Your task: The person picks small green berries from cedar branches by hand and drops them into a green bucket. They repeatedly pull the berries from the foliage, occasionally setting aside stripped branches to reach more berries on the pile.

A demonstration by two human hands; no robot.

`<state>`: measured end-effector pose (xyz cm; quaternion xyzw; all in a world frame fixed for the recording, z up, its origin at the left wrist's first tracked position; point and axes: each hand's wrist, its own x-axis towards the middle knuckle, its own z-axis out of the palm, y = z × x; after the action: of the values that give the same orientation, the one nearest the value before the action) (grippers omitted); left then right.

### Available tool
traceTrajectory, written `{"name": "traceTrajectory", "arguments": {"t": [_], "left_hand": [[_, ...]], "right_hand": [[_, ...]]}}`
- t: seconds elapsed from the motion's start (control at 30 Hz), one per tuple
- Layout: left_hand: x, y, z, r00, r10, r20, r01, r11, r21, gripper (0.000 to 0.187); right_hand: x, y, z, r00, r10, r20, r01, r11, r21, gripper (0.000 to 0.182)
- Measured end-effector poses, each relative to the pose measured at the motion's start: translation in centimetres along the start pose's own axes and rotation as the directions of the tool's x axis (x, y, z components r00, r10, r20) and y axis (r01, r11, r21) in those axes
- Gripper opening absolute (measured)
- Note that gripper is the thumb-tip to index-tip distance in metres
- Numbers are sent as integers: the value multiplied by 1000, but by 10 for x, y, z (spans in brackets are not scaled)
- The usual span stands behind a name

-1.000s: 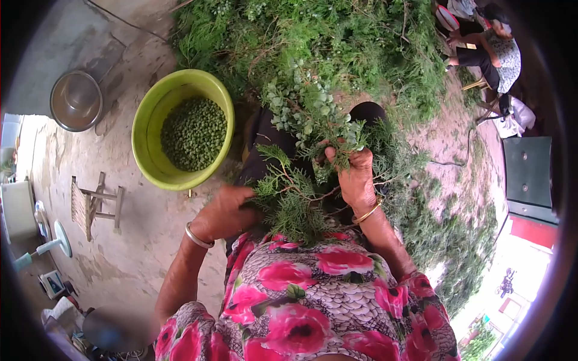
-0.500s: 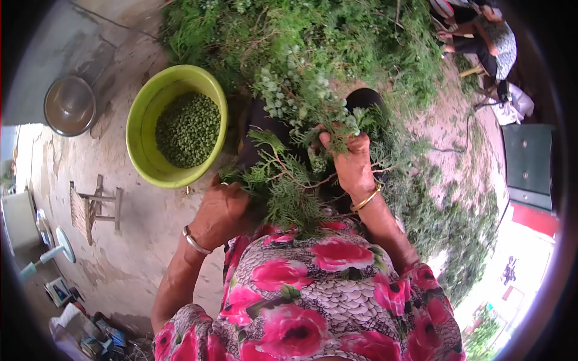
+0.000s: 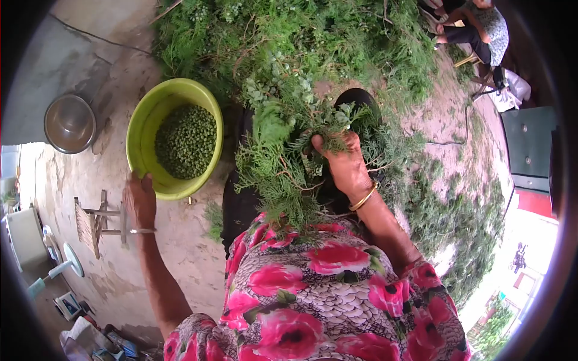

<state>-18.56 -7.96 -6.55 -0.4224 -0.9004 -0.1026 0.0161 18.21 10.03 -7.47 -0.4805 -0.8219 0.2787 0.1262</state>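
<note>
My right hand (image 3: 344, 159) is closed round a leafy conifer branch (image 3: 289, 174), holding it over my lap. The branch has flat, scaly green sprays and pale round cones toward its far end. My left hand (image 3: 139, 201) is at the near left rim of a yellow-green plastic basin (image 3: 139, 129), its fingers and thumb closed on the edge. Small round green cones (image 3: 186, 141) cover the bottom of the basin. The right fingertips are partly hidden by foliage.
A large heap of cut conifer branches (image 3: 337, 42) lies ahead, with more greenery (image 3: 451, 210) on the right. At left are a metal bowl (image 3: 70, 123) and a small wooden stool (image 3: 99, 222). Another person (image 3: 481, 33) sits at the far right, near a green cabinet (image 3: 530, 147).
My left hand has moved left from beside the branch to the basin's rim. My right hand keeps hold of the branch. The whole view has shifted slightly.
</note>
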Motion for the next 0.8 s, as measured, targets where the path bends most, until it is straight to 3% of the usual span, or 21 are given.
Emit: {"name": "traceTrajectory", "arguments": {"t": [0.03,0.07,0.1,0.17,0.2,0.23,0.27,0.33,0.37,0.4,0.43,0.47,0.53,0.57,0.6,0.63,0.67,0.7,0.73,0.77,0.8], "left_hand": [[5,6,-9,1000,-8,-7,8,1000,1,29],[10,16,-18,986,102,-134,-100,995,26,35],[14,29,-28,943,217,-253,-207,976,64,41],[6,97,-65,985,77,-155,-145,854,-500,39],[-2,123,-77,956,254,-145,-292,784,-549,39],[-10,147,-85,895,422,-146,-421,686,-593,39],[-19,173,-91,790,601,-125,-525,556,-644,38],[-33,201,-67,559,821,-116,-648,346,-678,36],[-38,206,-50,445,890,-95,-684,269,-678,35],[-42,204,-28,444,890,-101,-687,266,-677,35],[-47,202,-3,479,877,-45,-666,329,-670,35],[-50,200,16,514,858,11,-642,393,-658,36],[-53,212,33,529,849,6,-694,436,-573,32],[-54,221,42,542,841,2,-736,475,-483,28],[-56,229,55,547,837,-1,-735,479,-480,28],[-58,238,70,501,865,-33,-820,463,-336,31],[-57,249,78,449,892,-58,-883,433,-183,34],[-55,261,85,449,891,-65,-883,432,-181,34],[-52,274,89,493,860,130,-728,490,-478,39],[-50,280,94,460,825,329,-473,541,-695,44],[-52,283,103,462,825,327,-474,541,-694,44]], "right_hand": [[-2,13,4,966,-244,-85,213,938,-275,16],[0,12,2,868,-486,-103,362,760,-539,20],[0,5,0,886,-427,-181,335,859,-387,15],[0,13,6,875,-455,-167,353,835,-422,14],[0,16,7,864,-481,-149,372,810,-454,13],[-1,8,2,912,-379,-154,334,907,-256,12],[0,3,-4,911,-384,-152,339,905,-258,12],[0,-2,-12,992,-80,99,85,995,-48,11],[-8,12,2,907,-420,-8,318,698,-642,9],[-8,19,11,906,-423,-10,317,695,-646,9],[-7,23,19,964,-218,-154,253,929,269,12],[-6,27,25,998,13,-56,50,303,952,15],[-5,30,18,999,-39,-5,13,198,980,24],[-8,17,1,981,-196,15,173,897,406,24],[-9,2,-18,952,-270,146,307,809,-501,26],[-2,-26,-34,984,-75,162,125,937,-327,28],[0,-26,-28,984,-80,160,130,934,-332,28],[1,-21,-19,997,29,68,-24,996,-82,25],[1,-19,-15,987,159,10,-158,970,186,23],[6,-34,-32,931,349,105,-335,706,624,20],[3,-28,-22,932,347,103,-332,707,624,20]]}}
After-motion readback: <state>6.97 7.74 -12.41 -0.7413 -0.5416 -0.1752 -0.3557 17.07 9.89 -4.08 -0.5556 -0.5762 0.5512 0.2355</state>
